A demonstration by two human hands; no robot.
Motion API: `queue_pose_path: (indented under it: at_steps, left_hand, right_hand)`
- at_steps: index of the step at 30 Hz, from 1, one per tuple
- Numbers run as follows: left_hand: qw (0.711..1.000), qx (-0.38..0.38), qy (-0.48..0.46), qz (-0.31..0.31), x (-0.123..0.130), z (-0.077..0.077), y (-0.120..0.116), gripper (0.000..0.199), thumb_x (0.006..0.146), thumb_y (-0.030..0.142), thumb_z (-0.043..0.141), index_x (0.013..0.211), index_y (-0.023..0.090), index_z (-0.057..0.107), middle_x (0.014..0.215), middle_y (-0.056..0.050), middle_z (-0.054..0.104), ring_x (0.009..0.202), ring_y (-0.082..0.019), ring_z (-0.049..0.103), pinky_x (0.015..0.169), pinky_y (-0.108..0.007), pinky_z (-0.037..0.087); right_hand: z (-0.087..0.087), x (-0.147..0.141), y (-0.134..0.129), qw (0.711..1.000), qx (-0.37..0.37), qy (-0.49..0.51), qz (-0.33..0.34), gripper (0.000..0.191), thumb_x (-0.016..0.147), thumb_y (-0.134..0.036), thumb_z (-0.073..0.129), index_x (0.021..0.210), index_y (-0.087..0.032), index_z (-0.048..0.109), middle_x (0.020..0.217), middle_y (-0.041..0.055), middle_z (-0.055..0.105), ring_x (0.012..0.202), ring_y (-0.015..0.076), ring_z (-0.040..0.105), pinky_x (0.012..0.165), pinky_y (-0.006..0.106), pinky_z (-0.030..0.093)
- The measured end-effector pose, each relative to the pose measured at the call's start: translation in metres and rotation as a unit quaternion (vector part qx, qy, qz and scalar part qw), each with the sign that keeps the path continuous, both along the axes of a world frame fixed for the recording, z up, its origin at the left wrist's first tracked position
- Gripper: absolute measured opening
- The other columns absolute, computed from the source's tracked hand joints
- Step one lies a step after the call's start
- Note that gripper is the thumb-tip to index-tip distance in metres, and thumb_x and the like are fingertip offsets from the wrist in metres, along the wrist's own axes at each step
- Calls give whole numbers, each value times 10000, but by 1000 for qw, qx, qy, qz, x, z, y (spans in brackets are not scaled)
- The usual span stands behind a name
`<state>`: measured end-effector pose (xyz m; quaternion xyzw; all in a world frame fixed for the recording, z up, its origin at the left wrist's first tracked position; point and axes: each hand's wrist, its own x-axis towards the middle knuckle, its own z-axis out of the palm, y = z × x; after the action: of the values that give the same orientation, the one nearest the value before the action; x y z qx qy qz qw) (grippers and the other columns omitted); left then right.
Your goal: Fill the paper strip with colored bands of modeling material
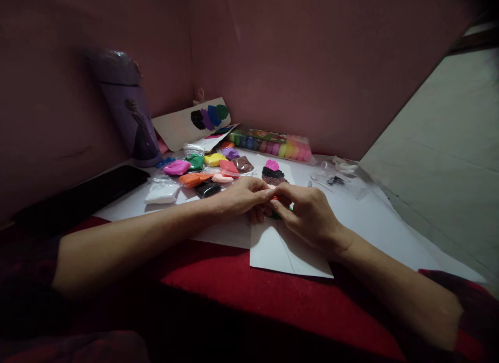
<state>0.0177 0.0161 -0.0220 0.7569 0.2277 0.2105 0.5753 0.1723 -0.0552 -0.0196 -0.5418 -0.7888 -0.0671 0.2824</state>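
Note:
My left hand (244,195) and my right hand (307,212) meet over a white card (288,254), fingertips pinched together. Between the fingers shows a small bit of orange clay (275,197). The fingers of both hands are closed around it, and most of it is hidden. Pressed onto the card beyond my hands are textured patches: a pink clay patch (272,165), a black clay patch (272,173) and a brown clay patch (275,181). Some green (276,216) peeks out beneath my right fingers, partly covered.
Left of my hands lie several bagged clay pieces, among them an orange packet (195,179) and a white packet (161,191). A clear tray of clay (268,144) stands by the wall. A purple bottle (130,113), a dark phone-like slab (86,194) and plastic scraps (337,180) surround the work.

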Motion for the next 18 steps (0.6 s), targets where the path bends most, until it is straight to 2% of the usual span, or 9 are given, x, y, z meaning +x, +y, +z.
queue_pose_path:
  at_steps: [14,18]
  left_hand:
    - [1000,-10,0,18,0,6,-7,374,842,468,519,743,108,527,540,0,567,416,-80,528,407,-182,427]
    - [999,-24,-8,25,0,7,-10,411,823,517,523,770,109,522,562,-8,573,456,-85,546,422,-177,440]
  right_hand:
    - [0,0,0,1000,3,4,-1,116,815,-200,528,793,-158,634,692,45,666,581,142,567,572,251,382]
    - [1,-2,-1,1000,-3,12,4,104,802,-185,524,799,-161,625,698,43,664,577,139,562,576,251,386]
